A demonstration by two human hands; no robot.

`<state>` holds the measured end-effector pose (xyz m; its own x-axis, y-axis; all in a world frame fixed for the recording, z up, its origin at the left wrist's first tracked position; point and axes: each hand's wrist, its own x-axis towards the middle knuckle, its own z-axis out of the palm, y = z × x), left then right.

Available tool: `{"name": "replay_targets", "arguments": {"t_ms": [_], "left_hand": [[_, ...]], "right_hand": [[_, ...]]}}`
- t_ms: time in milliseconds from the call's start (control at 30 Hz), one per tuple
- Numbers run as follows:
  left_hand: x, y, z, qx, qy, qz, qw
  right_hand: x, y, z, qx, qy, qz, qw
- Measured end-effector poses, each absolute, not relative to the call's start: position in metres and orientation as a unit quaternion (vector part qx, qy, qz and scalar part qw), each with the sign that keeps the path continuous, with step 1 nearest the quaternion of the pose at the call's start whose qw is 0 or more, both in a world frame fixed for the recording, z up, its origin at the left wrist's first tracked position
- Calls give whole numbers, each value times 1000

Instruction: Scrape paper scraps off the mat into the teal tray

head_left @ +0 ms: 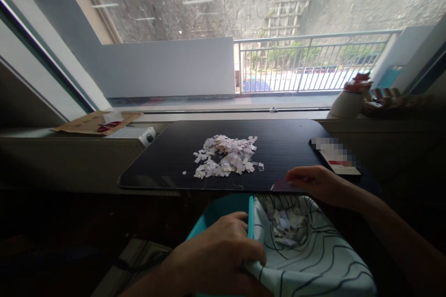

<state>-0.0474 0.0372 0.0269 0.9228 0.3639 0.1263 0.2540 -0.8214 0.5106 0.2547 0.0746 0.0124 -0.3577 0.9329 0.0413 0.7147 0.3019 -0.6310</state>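
Paper scraps (239,163) litter a black table (156,162) by a window (209,14); left hand (225,248) clasps bin (214,211), right hand (318,182) card (280,184).

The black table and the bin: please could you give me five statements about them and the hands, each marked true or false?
1. Pale paper scraps lie on the black table. True.
2. The left hand rests flat on the table. False: it grips the edge of the teal bin.
3. More scraps lie inside the patterned lining. True.
4. The right hand is buried in the scraps on the table. False: it holds a thin piece at the table's near edge.
5. A white vessel stands toward the right end of the windowsill. True.
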Motion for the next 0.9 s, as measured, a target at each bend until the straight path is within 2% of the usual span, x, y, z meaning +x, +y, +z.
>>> {"name": "replay_targets", "arguments": {"t_ms": [167, 300, 900], "left_hand": [[-38, 37, 25, 956, 149, 111, 227], [-37, 39, 24, 964, 134, 85, 215], [-25, 32, 25, 974, 101, 67, 189]], "right_hand": [[244, 97, 10, -550, -773, 156, 276], [226, 116, 2, -542, -792, 91, 264], [213, 95, 15, -523, -810, 122, 234]]}}
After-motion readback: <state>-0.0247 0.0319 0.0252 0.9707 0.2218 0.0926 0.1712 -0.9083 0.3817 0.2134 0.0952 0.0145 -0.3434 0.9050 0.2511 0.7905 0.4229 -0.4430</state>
